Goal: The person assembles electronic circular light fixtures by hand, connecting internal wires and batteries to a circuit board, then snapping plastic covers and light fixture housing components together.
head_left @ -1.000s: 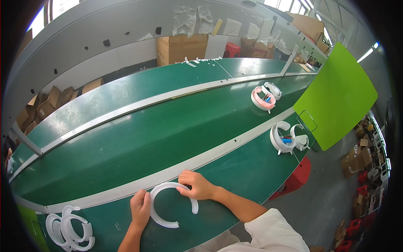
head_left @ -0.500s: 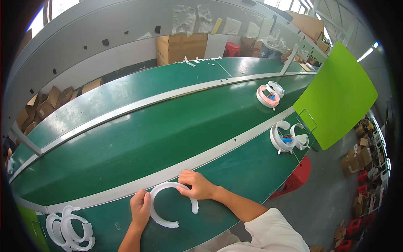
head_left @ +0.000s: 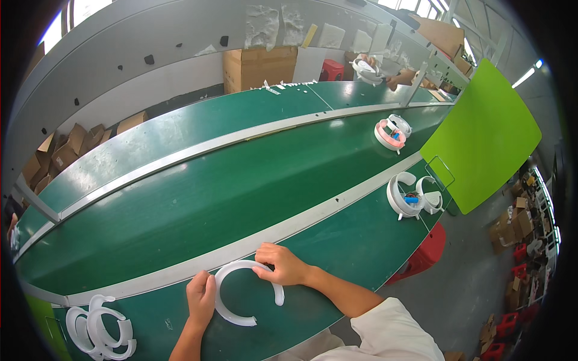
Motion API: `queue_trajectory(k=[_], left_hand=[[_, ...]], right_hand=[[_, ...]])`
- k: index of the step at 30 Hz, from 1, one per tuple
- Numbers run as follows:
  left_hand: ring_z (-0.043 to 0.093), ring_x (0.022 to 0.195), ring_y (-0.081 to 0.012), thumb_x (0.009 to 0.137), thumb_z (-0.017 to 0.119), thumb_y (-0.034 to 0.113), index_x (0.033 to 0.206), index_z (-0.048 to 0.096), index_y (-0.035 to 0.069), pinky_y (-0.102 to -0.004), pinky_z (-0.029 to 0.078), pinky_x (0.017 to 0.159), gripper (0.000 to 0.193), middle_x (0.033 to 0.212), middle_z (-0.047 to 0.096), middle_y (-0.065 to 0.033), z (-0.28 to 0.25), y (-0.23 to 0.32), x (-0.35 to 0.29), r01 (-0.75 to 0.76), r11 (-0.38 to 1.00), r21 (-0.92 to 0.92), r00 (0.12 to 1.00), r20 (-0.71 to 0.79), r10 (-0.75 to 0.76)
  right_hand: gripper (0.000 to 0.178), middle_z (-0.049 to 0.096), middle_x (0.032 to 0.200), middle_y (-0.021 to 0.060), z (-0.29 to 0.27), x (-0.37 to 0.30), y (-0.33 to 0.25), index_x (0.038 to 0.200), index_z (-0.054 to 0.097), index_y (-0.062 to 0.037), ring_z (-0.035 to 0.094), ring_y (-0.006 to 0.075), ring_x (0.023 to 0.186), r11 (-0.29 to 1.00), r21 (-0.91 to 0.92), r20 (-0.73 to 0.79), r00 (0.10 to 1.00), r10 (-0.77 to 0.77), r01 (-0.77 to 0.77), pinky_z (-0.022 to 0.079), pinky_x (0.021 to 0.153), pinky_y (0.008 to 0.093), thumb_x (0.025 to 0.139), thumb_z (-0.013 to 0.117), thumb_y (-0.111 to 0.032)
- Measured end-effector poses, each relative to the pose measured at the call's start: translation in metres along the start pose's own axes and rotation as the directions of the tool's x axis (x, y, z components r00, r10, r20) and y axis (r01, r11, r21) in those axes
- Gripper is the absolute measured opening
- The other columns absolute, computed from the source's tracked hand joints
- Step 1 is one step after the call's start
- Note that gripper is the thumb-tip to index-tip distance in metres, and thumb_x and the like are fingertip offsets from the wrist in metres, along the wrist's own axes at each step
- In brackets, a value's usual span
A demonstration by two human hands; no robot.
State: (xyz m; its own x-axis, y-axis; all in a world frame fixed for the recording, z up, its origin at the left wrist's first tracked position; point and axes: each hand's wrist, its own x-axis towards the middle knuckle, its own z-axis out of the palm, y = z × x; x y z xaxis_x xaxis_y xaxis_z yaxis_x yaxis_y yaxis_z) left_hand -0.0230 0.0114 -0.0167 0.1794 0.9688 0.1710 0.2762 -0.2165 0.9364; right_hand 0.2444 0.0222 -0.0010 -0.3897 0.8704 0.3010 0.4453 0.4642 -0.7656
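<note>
Between my hands is a white C-shaped plastic ring (head_left: 224, 308), its gap toward the lower right. My left hand (head_left: 201, 296) is closed on the ring's left side, thumb up along it. With bent fingers, my right hand (head_left: 280, 265) pinches its upper right part. The ring is over the green worktop (head_left: 313, 259); whether it touches the surface I cannot tell. Several similar white C-shaped rings (head_left: 125, 330) lie in an overlapping pile to the left. Farther right on the same worktop stands an open white round housing (head_left: 394, 201) with a blue part and wires inside.
Beyond a pale rail (head_left: 301, 222) runs a green conveyor belt (head_left: 198, 201) carrying a pink-lined round housing (head_left: 388, 137). Across it, another person's hand (head_left: 394, 81) is near a white housing (head_left: 367, 71). A lime-green panel (head_left: 487, 138) rises at right; a red stool (head_left: 424, 256) stands below.
The pink-lined housing on the belt has shifted slightly right. A white housing has come into view by the other person's hand across the belt. My hands and the ring hold still.
</note>
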Motion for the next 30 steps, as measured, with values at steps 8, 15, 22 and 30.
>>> queue_trajectory(k=[8, 15, 22, 30], left_hand=[[0.039, 0.063, -0.0146, 0.097, 0.056, 0.003, 0.075, 0.047, -0.002, -0.0333, 0.034, 0.058, 0.024, 0.067, 0.042, -0.0058, 0.0002, -0.0001, 0.0006, -0.024, 1.0, 0.018, 1.0, -0.004, 0.024], [0.04, 0.063, -0.0145, 0.097, 0.056, 0.003, 0.075, 0.047, -0.002, -0.0333, 0.034, 0.058, 0.024, 0.067, 0.042, -0.0058, -0.0007, 0.0002, 0.0004, -0.006, 1.0, 0.006, 1.0, 0.001, 0.006], [0.04, 0.063, -0.0147, 0.096, 0.056, 0.003, 0.075, 0.048, -0.002, -0.033, 0.034, 0.058, 0.024, 0.067, 0.043, -0.0056, 0.0005, 0.0021, 0.0011, -0.001, 1.0, 0.008, 1.0, 0.001, 0.001], [0.04, 0.063, -0.0144, 0.097, 0.056, 0.004, 0.075, 0.048, -0.002, -0.0327, 0.034, 0.059, 0.024, 0.068, 0.043, -0.0053, 0.0004, 0.0018, 0.0006, 0.005, 1.0, 0.009, 1.0, 0.002, -0.005]], right_hand=[[0.027, 0.048, 0.075, 0.009, 0.0013, 0.0, 0.0009, 0.078, 0.054, -0.0018, 0.047, 0.027, 0.078, 1.0, 0.009, -0.009, 1.0, -0.026, 0.026, 0.042, 0.07, 0.0396, 0.092, 0.067, -0.02], [0.025, 0.053, 0.076, 0.0104, 0.0003, 0.0006, 0.0005, 0.077, 0.057, -0.0019, 0.052, 0.029, 0.079, 1.0, 0.002, 0.005, 1.0, 0.004, -0.004, 0.045, 0.071, 0.0411, 0.091, 0.068, -0.02], [0.025, 0.053, 0.075, 0.0102, -0.0009, 0.0003, 0.0, 0.077, 0.058, -0.002, 0.053, 0.0288, 0.08, 1.0, -0.001, 0.001, 1.0, 0.003, -0.003, 0.045, 0.072, 0.0406, 0.091, 0.067, -0.021], [0.024, 0.055, 0.077, 0.0102, -0.0004, -0.0002, 0.0014, 0.078, 0.059, -0.0026, 0.054, 0.0291, 0.081, 1.0, -0.019, 0.014, 1.0, 0.009, -0.008, 0.046, 0.072, 0.0407, 0.091, 0.067, -0.021]])
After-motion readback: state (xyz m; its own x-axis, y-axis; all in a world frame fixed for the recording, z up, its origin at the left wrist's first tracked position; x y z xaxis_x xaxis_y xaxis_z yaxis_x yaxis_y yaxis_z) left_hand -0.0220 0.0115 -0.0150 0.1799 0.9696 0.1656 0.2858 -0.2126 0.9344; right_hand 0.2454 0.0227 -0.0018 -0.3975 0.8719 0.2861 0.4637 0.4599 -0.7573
